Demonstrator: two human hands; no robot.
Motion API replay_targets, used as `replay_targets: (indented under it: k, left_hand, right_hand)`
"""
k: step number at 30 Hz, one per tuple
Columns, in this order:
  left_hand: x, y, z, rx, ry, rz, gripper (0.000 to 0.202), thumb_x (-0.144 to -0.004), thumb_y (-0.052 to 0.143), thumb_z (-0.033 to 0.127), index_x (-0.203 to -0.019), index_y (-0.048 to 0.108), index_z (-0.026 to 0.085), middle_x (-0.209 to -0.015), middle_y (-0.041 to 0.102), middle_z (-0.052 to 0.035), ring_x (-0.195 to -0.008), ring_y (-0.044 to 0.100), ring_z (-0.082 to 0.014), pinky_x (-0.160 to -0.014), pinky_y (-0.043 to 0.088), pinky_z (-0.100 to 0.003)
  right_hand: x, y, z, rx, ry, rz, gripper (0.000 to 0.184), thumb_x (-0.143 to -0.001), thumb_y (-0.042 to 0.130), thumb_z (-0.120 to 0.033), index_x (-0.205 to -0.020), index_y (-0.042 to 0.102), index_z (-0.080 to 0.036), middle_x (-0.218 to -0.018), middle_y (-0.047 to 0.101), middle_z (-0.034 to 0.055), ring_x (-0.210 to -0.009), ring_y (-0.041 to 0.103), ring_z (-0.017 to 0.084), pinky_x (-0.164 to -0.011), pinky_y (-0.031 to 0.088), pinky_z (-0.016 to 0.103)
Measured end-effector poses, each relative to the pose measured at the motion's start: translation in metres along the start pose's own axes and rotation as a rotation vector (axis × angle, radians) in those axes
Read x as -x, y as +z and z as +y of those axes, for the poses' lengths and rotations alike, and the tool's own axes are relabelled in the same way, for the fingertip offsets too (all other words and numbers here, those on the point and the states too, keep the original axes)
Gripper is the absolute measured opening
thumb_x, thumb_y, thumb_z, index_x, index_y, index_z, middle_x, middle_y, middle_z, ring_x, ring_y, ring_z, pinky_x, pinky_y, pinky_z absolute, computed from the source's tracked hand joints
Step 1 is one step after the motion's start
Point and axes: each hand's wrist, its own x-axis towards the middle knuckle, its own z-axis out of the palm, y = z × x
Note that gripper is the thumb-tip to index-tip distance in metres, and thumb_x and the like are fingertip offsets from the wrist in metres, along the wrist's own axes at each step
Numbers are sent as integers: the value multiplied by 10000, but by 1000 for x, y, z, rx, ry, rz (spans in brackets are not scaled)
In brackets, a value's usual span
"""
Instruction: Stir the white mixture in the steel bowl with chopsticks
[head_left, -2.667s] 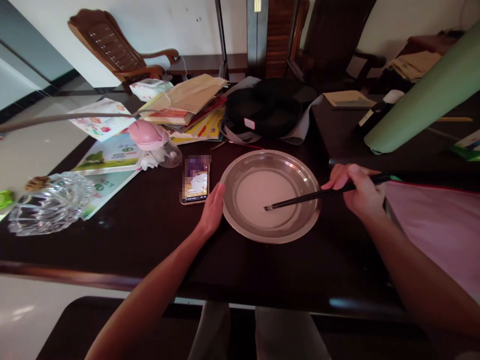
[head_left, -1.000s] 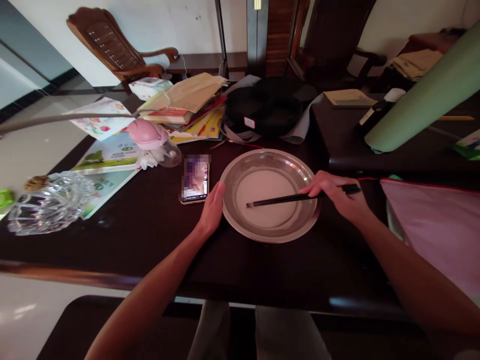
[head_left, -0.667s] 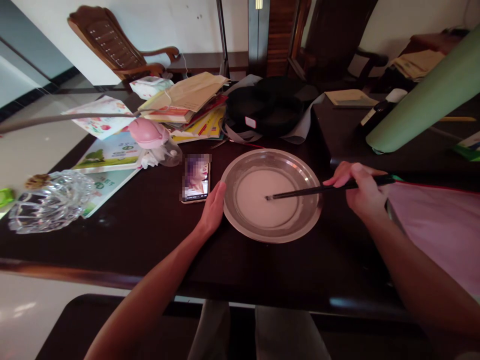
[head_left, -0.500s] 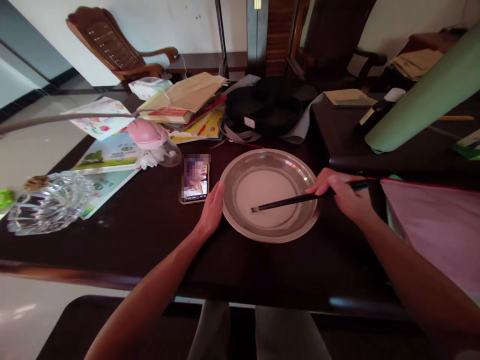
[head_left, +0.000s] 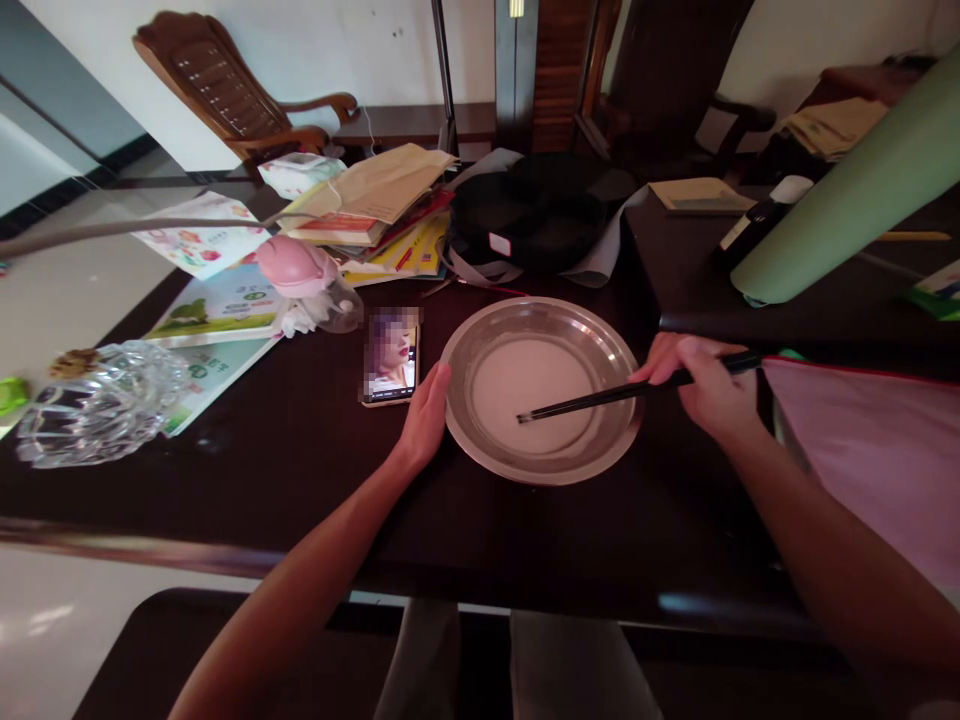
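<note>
A shallow round stainless-steel bowl [head_left: 480,455] stands on the dark table, with a pale, whitish liquid [head_left: 532,385] in its bottom. At its left side my left hand [head_left: 427,420] grips the rim, thumb near the top edge and the other fingers hidden against the outer wall. My right hand [head_left: 709,385] is closed round a pair of black chopsticks [head_left: 592,400], held together and slanting down to the left over the bowl. Their tips are at the pale liquid; how deep they reach I cannot tell.
A phone [head_left: 391,355] with a lit screen lies left of the bowl. Beyond are a pink-lidded bottle [head_left: 296,265], stacked books [head_left: 375,200] and a black bag [head_left: 525,210]. A glass dish [head_left: 101,405] is far left; a pink zip pouch [head_left: 877,440] and green cylinder [head_left: 847,190] are right.
My right hand has shifted a little to the right, and the chopstick tips have moved rightward across the bowl. My left hand and the bowl have stayed in place.
</note>
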Motion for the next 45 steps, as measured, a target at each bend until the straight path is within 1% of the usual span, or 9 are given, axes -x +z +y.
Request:
replay_targets:
  k: [5,12,15,20,28,31,37,42,45]
  left_hand:
    - [-1,0,-2,10,-19,4,505,-932,367,532,-1145,639,164,-1140,693,-83,-1106,600,-249,-1003,429,-369]
    - [0,1,0,14,12,4,513,-927,381,529,-1163,635,151,-1167,686,-91,-1133,586,-261,-1016,419,-388]
    - [-1,1,-1,17,5,12,521,-925,379,542,-1164,636,156,-1156,692,-86,-1121,589,-255,-1012,421,-379]
    - [-1,0,-3,9,-12,5,523,-924,373,560,-1132,646,166,-1100,706,-79,-1065,614,-239,-970,453,-358]
    - [0,1,0,24,20,4,487,-937,371,507,-1128,645,153,-1133,697,-91,-1097,604,-252,-973,454,-379]
    - [0,1,-1,53,12,-8,491,-938,373,509,-1146,638,152,-1143,692,-95,-1089,612,-250,-977,452,-384]
    - [0,1,-1,38,-7,0,485,-943,368,500,-1155,637,156,-1152,692,-84,-1083,610,-244,-972,457,-373]
    - [0,1,0,13,15,8,485,-944,365,494,-1157,639,154,-1161,689,-81,-1107,595,-248,-986,446,-375]
    - [-1,1,0,32,20,3,473,-946,365,480,-1164,633,156,-1170,685,-80,-1128,588,-251,-1002,433,-385]
  right_hand:
    - [2,7,-4,179,63,-173,312,-943,507,-406,-775,725,-259,-813,746,24,-831,672,204,-794,485,390]
    - [-3,-3,1,43,-4,173,392,-931,516,-395,-593,682,-287,-604,682,14,-607,648,213,-625,477,386]
    - [-1,-2,2,-23,-9,74,395,-929,513,-393,-588,683,-289,-583,687,20,-571,628,215,-598,472,395]
    - [3,6,-3,167,16,-179,301,-943,506,-374,-771,734,-277,-789,748,19,-790,665,214,-773,484,412]
    - [-2,-3,2,30,-23,188,397,-912,536,-426,-568,676,-284,-563,663,26,-549,598,212,-591,455,391]
    - [0,1,3,-36,2,124,407,-909,531,-426,-553,663,-278,-553,667,26,-528,583,204,-579,459,388]
    - [3,8,-5,180,44,-138,292,-938,522,-364,-763,732,-262,-797,744,25,-814,665,208,-780,473,390]
    - [-3,-2,-1,105,-8,175,357,-936,528,-347,-634,701,-270,-640,686,20,-652,638,208,-660,453,375]
    - [-3,-4,2,-40,-49,199,402,-925,530,-381,-564,672,-275,-549,648,25,-527,581,205,-568,426,376]
